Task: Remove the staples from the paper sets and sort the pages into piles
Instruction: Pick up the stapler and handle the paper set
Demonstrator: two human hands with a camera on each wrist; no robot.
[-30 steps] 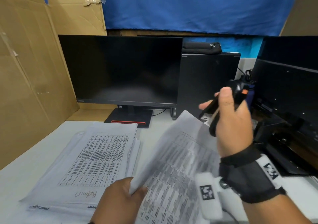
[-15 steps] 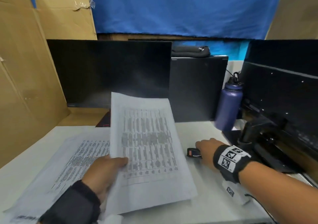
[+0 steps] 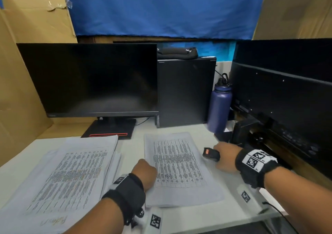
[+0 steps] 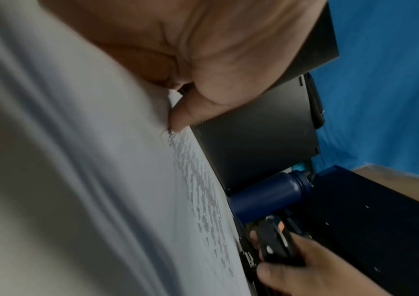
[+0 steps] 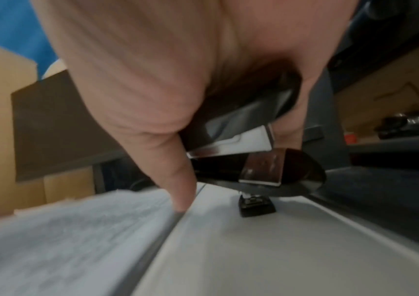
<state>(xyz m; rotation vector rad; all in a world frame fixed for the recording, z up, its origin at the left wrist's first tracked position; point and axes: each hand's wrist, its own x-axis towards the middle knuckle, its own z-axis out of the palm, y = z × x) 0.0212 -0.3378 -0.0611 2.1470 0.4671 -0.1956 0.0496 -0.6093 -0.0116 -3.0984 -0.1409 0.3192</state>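
Note:
A stapled paper set (image 3: 177,167) printed with tables lies flat on the white table, in the middle. My left hand (image 3: 145,171) is at its left edge, fingers curled. In the left wrist view the thumb (image 4: 181,118) pinches down on the paper set (image 4: 132,200). My right hand (image 3: 223,159) rests on the table just right of the set and grips a black stapler (image 3: 211,154). In the right wrist view the stapler (image 5: 254,160) hovers just above the table, and one fingertip (image 5: 181,198) touches down beside the paper's edge (image 5: 76,226).
A larger pile of printed pages (image 3: 71,176) lies at the left. Behind stand a dark monitor (image 3: 93,79), a black computer case (image 3: 185,93) and a blue bottle (image 3: 219,106). Black equipment (image 3: 280,108) crowds the right side. Cardboard walls (image 3: 19,90) close in the left.
The paper set went from held up in my left hand to lying flat on the table. My right hand came down with the stapler from mid-air to the table.

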